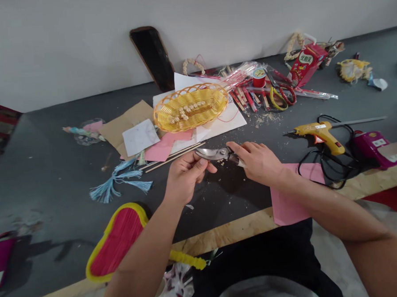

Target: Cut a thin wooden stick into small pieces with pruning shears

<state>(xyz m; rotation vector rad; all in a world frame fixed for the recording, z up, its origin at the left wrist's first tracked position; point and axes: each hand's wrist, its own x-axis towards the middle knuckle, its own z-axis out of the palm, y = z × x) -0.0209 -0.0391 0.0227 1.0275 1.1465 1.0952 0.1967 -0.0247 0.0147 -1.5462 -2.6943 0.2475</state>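
My right hand (261, 160) is wrapped around the handles of a pair of pruning shears (215, 153), whose metal blades point left. My left hand (186, 175) is closed in a pinch right at the blade tips; what its fingers hold is too small or hidden to make out. Thin wooden sticks (166, 161) lie on the table just behind my left hand. By my left forearm lies a red hand fan (118, 239) with a yellow edge, its yellow handle (187, 259) sticking out past the table's front edge. Pale crumbs are scattered below the shears.
A yellow woven basket (190, 118) holding small beige pieces stands behind my hands, on papers. Blue tassels (117, 183) lie left. Scissors (282, 97), a thread spool (258, 77) and a red drink carton (309, 63) are back right. A yellow glue gun (320, 133) with a looped cord lies right.
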